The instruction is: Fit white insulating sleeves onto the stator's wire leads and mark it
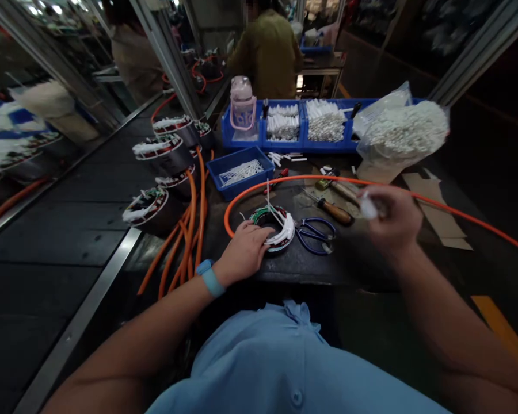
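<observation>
Probably heavy and rigid, the ring (288, 229) suits the left hand (244, 251) gripping its rim; right of it, the right hand (396, 219) clutches a white piece (368, 207).

A factory assembly floor, apparently for electric motors: wound stators (160, 155) trailing orange cables (193, 198) cluster at ten o'clock, with another stator (288, 230) mid-dial on the dark workbench (302, 270). At one o'clock, blue parts bins (303, 129) hold short white tubing (326, 122). A wood-handled screwdriver (336, 213) lies at three, blue-handled scissors (314, 234) towards four. Metal posts (168, 63) rise at eleven and two; a co-worker (270, 57) in olive occupies twelve.
</observation>
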A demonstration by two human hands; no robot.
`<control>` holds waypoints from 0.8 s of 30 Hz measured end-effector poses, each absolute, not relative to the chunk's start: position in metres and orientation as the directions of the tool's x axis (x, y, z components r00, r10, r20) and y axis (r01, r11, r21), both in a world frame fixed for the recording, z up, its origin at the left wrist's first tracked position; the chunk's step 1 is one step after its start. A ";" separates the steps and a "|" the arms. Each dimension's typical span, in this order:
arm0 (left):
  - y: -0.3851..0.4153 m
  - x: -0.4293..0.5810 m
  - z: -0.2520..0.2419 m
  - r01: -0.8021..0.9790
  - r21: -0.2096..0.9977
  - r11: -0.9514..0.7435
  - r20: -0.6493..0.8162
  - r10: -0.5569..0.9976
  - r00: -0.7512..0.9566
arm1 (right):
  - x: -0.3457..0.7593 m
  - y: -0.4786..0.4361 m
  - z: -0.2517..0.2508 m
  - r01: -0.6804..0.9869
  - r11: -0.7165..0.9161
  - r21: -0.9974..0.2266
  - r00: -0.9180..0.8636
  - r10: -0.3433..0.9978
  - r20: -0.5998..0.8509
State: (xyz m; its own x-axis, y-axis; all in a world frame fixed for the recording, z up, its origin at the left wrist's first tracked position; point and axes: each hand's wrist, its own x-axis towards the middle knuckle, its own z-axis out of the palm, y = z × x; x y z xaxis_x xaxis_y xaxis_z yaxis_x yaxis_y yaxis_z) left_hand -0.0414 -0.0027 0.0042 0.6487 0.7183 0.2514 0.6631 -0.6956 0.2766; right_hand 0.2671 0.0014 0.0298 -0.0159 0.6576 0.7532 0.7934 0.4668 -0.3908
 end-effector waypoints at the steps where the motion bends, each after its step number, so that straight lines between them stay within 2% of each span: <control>1: -0.003 -0.042 0.004 0.660 0.282 -0.697 0.239 0.717 0.655 | 0.249 -0.024 0.024 0.720 0.581 -0.379 -0.176 0.682 0.710; 2: -0.002 -0.042 0.005 0.657 0.279 -0.701 0.226 0.713 0.664 | 0.233 -0.047 0.017 0.608 0.703 -0.369 -0.361 0.659 0.660; 3: -0.002 -0.043 0.006 0.655 0.271 -0.705 0.213 0.708 0.673 | 0.219 -0.069 0.010 0.511 0.770 -0.383 -0.450 0.619 0.644; 5: -0.002 -0.043 0.008 0.655 0.255 -0.711 0.189 0.702 0.687 | 0.199 -0.101 -0.006 0.363 0.810 -0.461 -0.502 0.587 0.635; 7: -0.002 -0.043 0.009 0.661 0.255 -0.706 0.175 0.706 0.686 | 0.188 -0.119 -0.024 0.290 0.809 -0.512 -0.486 0.585 0.649; 12: -0.002 -0.043 0.011 0.664 0.275 -0.695 0.156 0.714 0.683 | 0.185 -0.130 -0.059 0.350 0.740 -0.574 -0.467 0.669 0.578; 18: -0.001 -0.047 0.011 0.639 0.289 -0.713 0.144 0.692 0.707 | 0.180 -0.139 -0.068 0.377 0.723 -0.579 -0.459 0.689 0.561; 24: 0.000 -0.049 0.009 0.633 0.256 -0.731 0.124 0.674 0.728 | 0.171 -0.141 -0.063 0.344 0.792 -0.504 -0.398 0.609 0.686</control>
